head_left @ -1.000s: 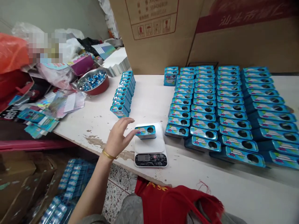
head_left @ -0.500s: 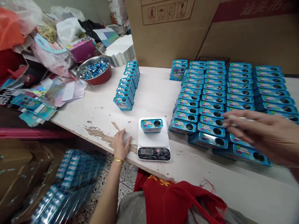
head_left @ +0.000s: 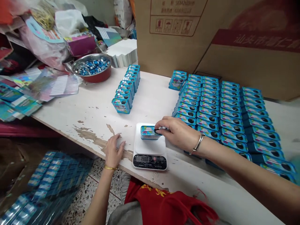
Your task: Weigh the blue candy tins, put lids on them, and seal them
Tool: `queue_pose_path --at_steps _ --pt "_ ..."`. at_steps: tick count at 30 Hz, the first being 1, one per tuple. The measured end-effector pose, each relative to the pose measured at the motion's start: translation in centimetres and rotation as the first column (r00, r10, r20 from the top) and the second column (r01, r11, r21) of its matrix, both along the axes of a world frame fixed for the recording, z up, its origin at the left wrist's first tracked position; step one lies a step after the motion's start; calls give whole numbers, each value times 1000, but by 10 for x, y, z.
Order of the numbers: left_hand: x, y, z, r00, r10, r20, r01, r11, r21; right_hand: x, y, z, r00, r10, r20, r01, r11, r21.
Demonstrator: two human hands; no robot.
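Observation:
A blue tin point(head_left: 147, 132) with a round hole in its lid sits on a small white digital scale point(head_left: 150, 151), whose display is lit. My right hand point(head_left: 175, 132) reaches in from the right and hovers at the tin's hole. Its fingertips are pinched on small white pieces point(head_left: 161, 128). My left hand point(head_left: 113, 149) lies flat on the worn table edge point(head_left: 93, 137) just left of the scale, fingers stretched out and holding nothing. Each wrist wears a bangle.
Several rows of matching blue tins point(head_left: 222, 109) fill the table's right side. Another line of tins point(head_left: 126, 89) topped with white pieces stands left of centre. A metal bowl of blue pieces point(head_left: 92, 67), cardboard boxes point(head_left: 187, 34), paper clutter and floor boxes of tins point(head_left: 47, 181) surround the table.
My right hand has swung in from the right and come down onto the tin on the scale. My left hand, earlier beside the tin, rests flat on the table edge.

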State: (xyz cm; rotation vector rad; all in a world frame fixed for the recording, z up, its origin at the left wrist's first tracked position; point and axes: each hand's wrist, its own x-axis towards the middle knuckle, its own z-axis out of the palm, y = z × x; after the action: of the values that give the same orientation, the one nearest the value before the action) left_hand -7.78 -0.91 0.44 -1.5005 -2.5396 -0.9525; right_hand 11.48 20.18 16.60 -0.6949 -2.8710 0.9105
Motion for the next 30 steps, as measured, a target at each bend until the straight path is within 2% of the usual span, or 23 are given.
queue_pose_path --at_steps 5,10,14,16,17,18,21,22,24,28,30 --pt "0 -1 -1 1000 5 13 -5 1000 -6 -5 -3 0 994 29 102 -35 998 58" --pt "1 0 0 999 11 35 -11 1000 -6 -7 -2 -2 995 62 73 -67 995 68" --pt "3 1 1 999 10 51 -10 1000 -3 -4 1 0 999 13 -44 -14 1000 -25" --pt "3 1 1 998 9 60 -9 1000 3 2 4 3 988 -85 -129 60 980 -187" --pt "4 1 1 998 10 65 -10 1000 4 6 6 5 975 -158 -155 105 947 -304" --pt "4 1 1 997 11 70 -12 1000 3 11 8 6 957 -241 -161 151 889 -432" --pt "5 1 1 997 18 77 -18 1000 2 31 11 5 865 -488 -113 269 643 -717" --pt "5 1 1 997 18 77 -18 1000 2 39 11 3 832 -547 -93 295 578 -761" --pt "5 1 2 997 17 71 -17 1000 2 54 8 -2 790 -612 -45 338 495 -801" --pt "5 1 2 998 12 62 -12 1000 0 79 -8 -14 757 -649 69 392 367 -843" --pt "5 1 1 998 13 63 -12 1000 -5 85 -17 -20 753 -650 105 401 326 -856"
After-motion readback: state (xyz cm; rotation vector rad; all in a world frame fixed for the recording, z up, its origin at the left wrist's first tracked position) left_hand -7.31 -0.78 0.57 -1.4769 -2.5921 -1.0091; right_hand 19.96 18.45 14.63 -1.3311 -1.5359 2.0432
